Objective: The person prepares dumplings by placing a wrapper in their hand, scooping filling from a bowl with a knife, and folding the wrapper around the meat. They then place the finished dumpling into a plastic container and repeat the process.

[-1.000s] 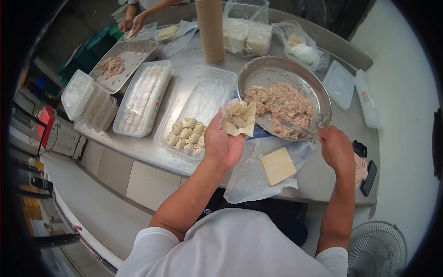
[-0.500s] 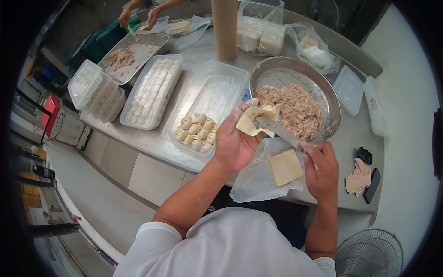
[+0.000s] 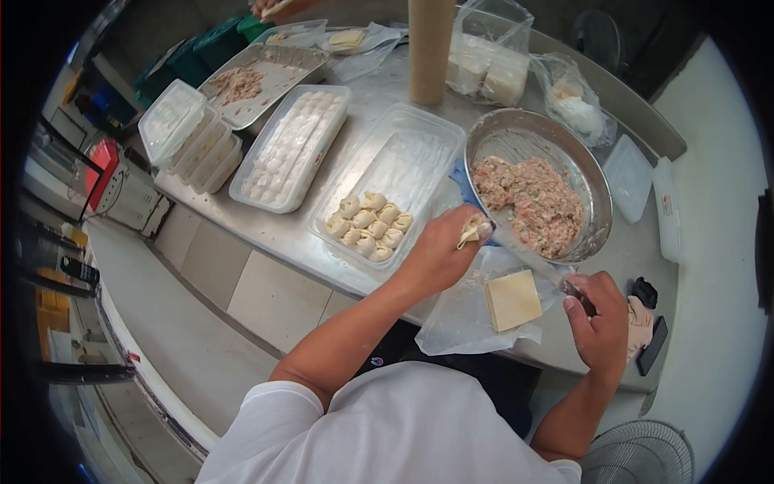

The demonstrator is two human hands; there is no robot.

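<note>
My left hand [image 3: 439, 254] is closed around a folded dumpling wrapper [image 3: 469, 232], whose pale edges poke out between thumb and fingers. In my right hand [image 3: 601, 323] is a flat metal spatula [image 3: 528, 256], gripped by its dark handle, with its blade tip close to the left hand. Minced meat filling [image 3: 532, 202] lies in a round steel bowl [image 3: 598, 161] just beyond the blade. Below the hands, a stack of square wrappers [image 3: 513, 301] rests on a plastic sheet [image 3: 443, 327]. Left of them, several folded dumplings [image 3: 367, 226] sit in the near end of a clear plastic container [image 3: 423, 129].
A lidded container [image 3: 294, 145] of dumplings and stacked tubs [image 3: 193, 145] stand at left. Farther back are a meat tray [image 3: 274, 89], a brown post [image 3: 431, 52], bagged goods [image 3: 488, 60] and another person's hand [image 3: 270, 8]. Lids [image 3: 629, 177] and a phone [image 3: 651, 347] lie right.
My left hand has turned over and closed round the wrapper, which lay spread open on it. The spatula has drawn back from the wrapper toward the right. The view has shifted slightly.
</note>
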